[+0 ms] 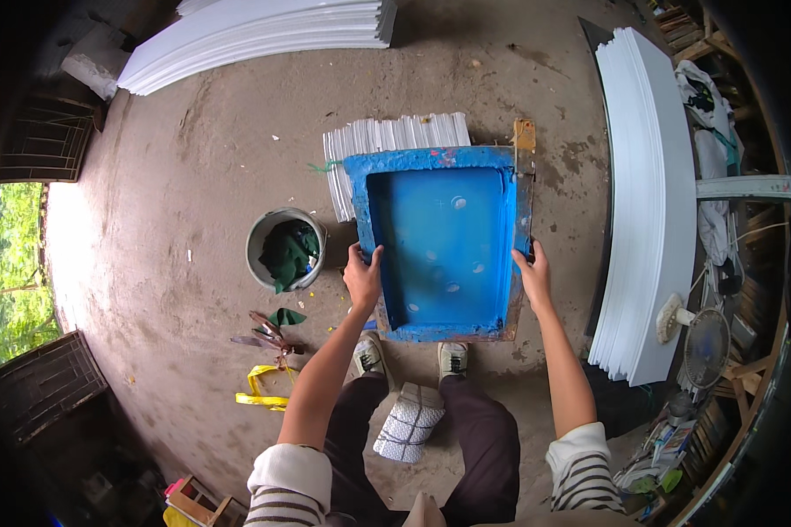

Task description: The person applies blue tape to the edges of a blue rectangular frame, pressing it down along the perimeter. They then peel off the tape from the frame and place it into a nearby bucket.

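Both hands on the blue frame (pixel 431 159); it sits in front of me, between my arms, beyond my shoes (pixel 369 354); left hand (pixel 363 279) grips its left rail, thumb toward the inner side, other fingers mostly hidden; right hand (pixel 533 268) pinches the right rail, thumb on the inner side, fingers along the outer edge; a translucent blue sheet (pixel 439 246) fills the frame, marked with a few small pale ovals; a brown board (pixel 525 202) shows along the right edge; whether it rests on something below, I cannot tell.

Past the far rail, a white ridged stack (pixel 395 135) lies partly covered by the frame; to the left, a bucket (pixel 254 244) holds dark green scraps (pixel 288 250); nearer me, a yellow strap (pixel 260 393) on the floor (pixel 193 176); a tied whitish bundle (pixel 410 426) between my legs; well right, tall white sheets (pixel 642 202) beside a fan (pixel 708 348).
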A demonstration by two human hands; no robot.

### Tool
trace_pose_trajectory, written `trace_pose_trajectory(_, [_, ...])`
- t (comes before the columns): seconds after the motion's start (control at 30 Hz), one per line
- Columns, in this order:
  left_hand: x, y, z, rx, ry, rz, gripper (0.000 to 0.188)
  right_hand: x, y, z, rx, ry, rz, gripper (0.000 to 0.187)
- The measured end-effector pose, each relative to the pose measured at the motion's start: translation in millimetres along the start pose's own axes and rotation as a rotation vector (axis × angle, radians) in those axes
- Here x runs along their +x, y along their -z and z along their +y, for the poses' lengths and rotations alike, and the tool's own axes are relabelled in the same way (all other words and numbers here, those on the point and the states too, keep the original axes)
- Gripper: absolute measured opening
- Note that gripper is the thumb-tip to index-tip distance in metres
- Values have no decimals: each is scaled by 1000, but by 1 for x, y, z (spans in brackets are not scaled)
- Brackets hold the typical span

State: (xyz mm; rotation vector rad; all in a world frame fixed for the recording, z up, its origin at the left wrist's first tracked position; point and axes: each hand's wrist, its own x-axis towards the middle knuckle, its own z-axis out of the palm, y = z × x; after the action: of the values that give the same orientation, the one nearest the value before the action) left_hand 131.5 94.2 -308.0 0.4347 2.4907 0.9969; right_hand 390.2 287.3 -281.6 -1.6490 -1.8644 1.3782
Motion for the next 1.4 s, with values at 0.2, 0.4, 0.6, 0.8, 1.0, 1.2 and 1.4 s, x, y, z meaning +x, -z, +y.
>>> trace_pose_trajectory(0.2, [54, -86, -99, -178, 82, 75, 49, 92, -105, 98, -61, 52, 92, 69])
trace_pose_trajectory(0.4, [62, -150, -171, -422, 65, 228, 45, 119, -158, 156, 101, 51, 26, 49])
trace_pose_trajectory(0.6, [86, -174, -201, -538, -89, 308, 44, 134, -173, 164, 272, 106, -64, 49])
trace_pose_trajectory(0.8, [72, -182, -184, -441, -76, 293, 47, 145, -156, 192, 30, 190, -23, 59])
trace_pose_trajectory(1.0, [74, -168, -200, 239, -228, 317, 54, 124, -135, 209, -247, 401, 0, 45])
trace_pose_trajectory(1.2, [60, -83, -166, 746, -350, -26, 59, 93, -55, 187, -155, 516, 35, 28])
trace_pose_trajectory(1.4, [27, 37, -137, 1005, -760, -43, 41, 50, -36, 119, 15, 512, 58, 24])
